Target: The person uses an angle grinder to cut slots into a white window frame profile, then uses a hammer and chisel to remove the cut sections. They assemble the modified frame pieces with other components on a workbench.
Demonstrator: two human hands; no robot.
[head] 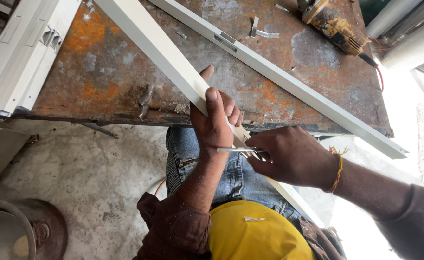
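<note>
While the white metal bar (173,60) is slanting down off the counter (101,91) across the person's lap, the left hand (214,123) is wrapping a closed grip around it at the counter's edge, and the right hand (289,156) is pinching a thin metal tool (236,150) against the bar just beside it. Farther back, a second white bar (289,82) is lying across the rusty top, with a yellow angle grinder (334,26) resting beyond it
</note>
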